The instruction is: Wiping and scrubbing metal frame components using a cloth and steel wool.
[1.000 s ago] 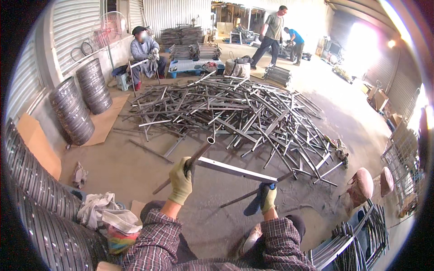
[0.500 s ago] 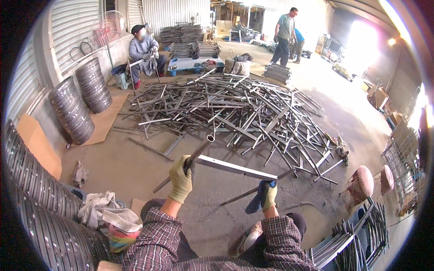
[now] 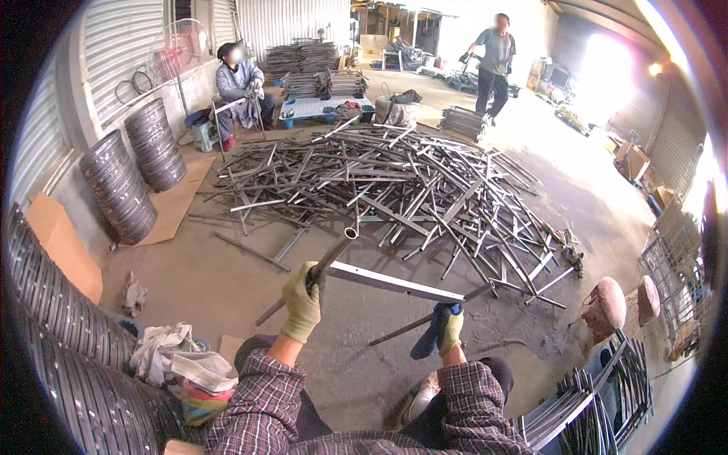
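In front of me I hold up a metal frame (image 3: 396,281), made of two round dark tubes joined by a flat pale crossbar. My left hand (image 3: 301,309), in a yellowish glove with a dark palm, is closed round the left tube, close to the crossbar's end. At the other end my right hand (image 3: 451,332), gloved too, is closed on the right tube beside the joint. A blue cloth (image 3: 427,340) hangs from this hand, pressed against the frame. The right fingers are partly hidden behind the cloth.
Beyond the frame a large heap of similar metal frames (image 3: 409,182) covers the floor. Stacked black ribbed pieces (image 3: 121,186) stand at left, near cloths (image 3: 171,350). More metal frames (image 3: 588,406) lie at lower right. One person (image 3: 239,83) sits far left; another (image 3: 494,64) stands at the back.
The standing person at the back has moved slightly right and turned, now hiding the person in blue behind. My hands and the frame have barely moved.
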Demonstrator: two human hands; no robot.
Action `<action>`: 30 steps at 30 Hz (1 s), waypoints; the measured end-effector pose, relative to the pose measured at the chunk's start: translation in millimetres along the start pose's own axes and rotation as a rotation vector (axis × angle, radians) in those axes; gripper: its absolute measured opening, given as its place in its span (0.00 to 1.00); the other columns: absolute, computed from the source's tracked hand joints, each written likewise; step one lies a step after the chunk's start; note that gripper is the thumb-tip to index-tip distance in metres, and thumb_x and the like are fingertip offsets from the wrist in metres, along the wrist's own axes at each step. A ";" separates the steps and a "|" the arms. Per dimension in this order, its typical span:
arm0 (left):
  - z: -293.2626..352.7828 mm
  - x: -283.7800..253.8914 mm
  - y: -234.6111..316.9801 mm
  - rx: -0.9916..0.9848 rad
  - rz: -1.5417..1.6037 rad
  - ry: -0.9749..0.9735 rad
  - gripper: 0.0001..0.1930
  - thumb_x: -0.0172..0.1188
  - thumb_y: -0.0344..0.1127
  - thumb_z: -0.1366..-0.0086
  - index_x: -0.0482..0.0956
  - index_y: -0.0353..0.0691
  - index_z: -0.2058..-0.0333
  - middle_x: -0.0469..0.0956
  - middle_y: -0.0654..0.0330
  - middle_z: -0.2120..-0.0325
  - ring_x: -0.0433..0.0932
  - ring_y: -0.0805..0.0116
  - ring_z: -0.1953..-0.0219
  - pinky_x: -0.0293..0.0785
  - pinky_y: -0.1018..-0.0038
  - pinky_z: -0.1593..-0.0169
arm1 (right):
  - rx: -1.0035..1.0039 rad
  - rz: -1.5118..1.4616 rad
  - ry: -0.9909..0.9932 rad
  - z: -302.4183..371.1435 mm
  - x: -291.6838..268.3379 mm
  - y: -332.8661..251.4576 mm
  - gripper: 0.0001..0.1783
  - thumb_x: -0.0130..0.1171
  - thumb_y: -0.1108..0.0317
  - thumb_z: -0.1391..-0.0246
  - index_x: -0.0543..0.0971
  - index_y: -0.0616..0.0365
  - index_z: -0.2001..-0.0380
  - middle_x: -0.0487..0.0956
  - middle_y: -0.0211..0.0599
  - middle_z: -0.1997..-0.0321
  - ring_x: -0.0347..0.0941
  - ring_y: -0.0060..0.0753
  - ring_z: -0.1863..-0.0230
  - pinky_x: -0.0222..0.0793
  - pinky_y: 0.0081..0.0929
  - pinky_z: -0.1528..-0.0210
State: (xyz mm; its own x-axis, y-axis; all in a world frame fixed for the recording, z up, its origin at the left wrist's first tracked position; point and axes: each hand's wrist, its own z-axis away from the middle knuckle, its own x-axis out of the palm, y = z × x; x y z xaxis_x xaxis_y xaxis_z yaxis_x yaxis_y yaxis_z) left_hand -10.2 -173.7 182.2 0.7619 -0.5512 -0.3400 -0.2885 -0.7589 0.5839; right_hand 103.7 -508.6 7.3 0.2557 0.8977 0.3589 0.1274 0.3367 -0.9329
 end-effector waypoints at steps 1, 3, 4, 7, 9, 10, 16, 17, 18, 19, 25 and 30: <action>0.8 -0.8 -1.2 0.005 0.003 0.005 0.25 0.46 0.60 0.32 0.76 0.42 0.59 0.77 0.48 0.70 0.76 0.41 0.66 0.69 0.55 0.65 | 0.001 0.000 0.000 1.4 1.6 -0.1 0.06 0.56 0.73 0.46 0.73 0.51 0.65 0.73 0.27 0.75 0.68 0.25 0.79 0.65 0.23 0.79; 2.1 -3.2 -2.4 -0.014 0.018 -0.008 0.24 0.46 0.59 0.32 0.76 0.41 0.59 0.77 0.48 0.70 0.76 0.41 0.66 0.69 0.55 0.65 | 0.045 -0.020 0.019 3.9 3.7 0.3 0.05 0.56 0.73 0.46 0.72 0.51 0.66 0.73 0.27 0.75 0.68 0.25 0.78 0.65 0.24 0.78; 2.4 -3.8 -2.2 -0.035 0.033 -0.020 0.24 0.47 0.58 0.31 0.75 0.41 0.59 0.77 0.48 0.70 0.76 0.40 0.65 0.69 0.55 0.64 | 0.044 -0.021 0.021 4.0 2.7 -0.5 0.05 0.56 0.73 0.46 0.72 0.51 0.66 0.73 0.27 0.75 0.68 0.25 0.78 0.65 0.24 0.78; 0.2 -2.0 6.7 -0.032 0.031 -0.028 0.23 0.46 0.57 0.31 0.75 0.41 0.59 0.77 0.48 0.69 0.76 0.40 0.64 0.69 0.55 0.64 | 0.105 0.060 -0.024 -1.9 -6.2 -1.0 0.13 0.60 0.72 0.46 0.71 0.53 0.58 0.76 0.28 0.69 0.70 0.24 0.72 0.68 0.24 0.70; -0.3 0.4 6.9 -0.042 0.032 -0.041 0.23 0.47 0.57 0.31 0.75 0.41 0.58 0.77 0.47 0.68 0.76 0.40 0.64 0.69 0.56 0.63 | -0.009 0.081 0.015 -6.3 -5.8 2.3 0.06 0.55 0.74 0.47 0.73 0.52 0.65 0.72 0.27 0.75 0.68 0.24 0.77 0.65 0.23 0.77; 2.3 -3.7 3.0 -0.064 0.011 -0.049 0.23 0.47 0.57 0.31 0.75 0.40 0.58 0.77 0.47 0.68 0.76 0.41 0.63 0.70 0.56 0.63 | 0.036 0.109 -0.003 2.7 0.9 -3.0 0.05 0.56 0.73 0.46 0.73 0.52 0.65 0.72 0.26 0.75 0.68 0.23 0.77 0.65 0.23 0.76; 2.0 -3.3 4.1 -0.043 0.036 -0.027 0.28 0.43 0.62 0.32 0.75 0.40 0.57 0.76 0.47 0.69 0.76 0.42 0.65 0.69 0.56 0.63 | 0.090 0.037 0.009 4.4 2.4 -5.6 0.08 0.59 0.69 0.45 0.73 0.51 0.62 0.73 0.25 0.73 0.68 0.22 0.76 0.66 0.22 0.76; 2.7 -4.4 2.6 -0.051 0.028 -0.027 0.28 0.43 0.62 0.32 0.75 0.40 0.58 0.76 0.47 0.70 0.76 0.42 0.66 0.69 0.56 0.64 | 0.074 0.016 -0.045 7.4 3.7 -7.3 0.08 0.61 0.67 0.44 0.73 0.51 0.62 0.73 0.25 0.74 0.68 0.22 0.76 0.65 0.21 0.76; 1.9 -3.3 1.4 -0.009 0.017 -0.004 0.25 0.45 0.60 0.31 0.75 0.41 0.58 0.75 0.47 0.71 0.76 0.42 0.67 0.69 0.57 0.65 | 0.070 0.017 -0.039 6.5 3.2 -6.7 0.08 0.61 0.67 0.44 0.73 0.51 0.62 0.73 0.25 0.74 0.68 0.22 0.76 0.65 0.21 0.76; 1.9 -1.5 1.1 -0.007 0.022 -0.006 0.25 0.45 0.60 0.31 0.75 0.41 0.58 0.75 0.47 0.71 0.76 0.42 0.67 0.69 0.57 0.65 | 0.051 0.021 -0.025 5.0 3.5 -6.0 0.08 0.59 0.69 0.45 0.73 0.51 0.63 0.73 0.26 0.74 0.69 0.22 0.76 0.65 0.21 0.76; 4.4 -1.0 -3.2 -0.059 0.023 -0.037 0.22 0.47 0.56 0.31 0.75 0.42 0.59 0.76 0.48 0.71 0.76 0.43 0.67 0.69 0.57 0.65 | 0.058 0.071 0.027 2.9 6.0 -6.0 0.10 0.53 0.78 0.49 0.72 0.52 0.64 0.74 0.28 0.74 0.69 0.24 0.78 0.65 0.22 0.78; 4.1 -0.2 -4.3 -0.058 0.013 -0.028 0.22 0.47 0.57 0.31 0.75 0.42 0.59 0.76 0.48 0.72 0.77 0.42 0.67 0.69 0.57 0.66 | 0.088 0.086 -0.033 1.5 1.1 -4.4 0.11 0.58 0.75 0.47 0.71 0.52 0.61 0.75 0.27 0.68 0.70 0.25 0.70 0.67 0.26 0.68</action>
State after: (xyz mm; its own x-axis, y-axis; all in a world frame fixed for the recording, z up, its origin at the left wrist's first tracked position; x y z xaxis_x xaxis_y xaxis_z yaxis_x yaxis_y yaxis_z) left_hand -11.5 -171.7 176.8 0.7416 -0.5709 -0.3523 -0.2635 -0.7307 0.6298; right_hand 101.9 -508.6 11.8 0.2304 0.9326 0.2778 0.0212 0.2806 -0.9596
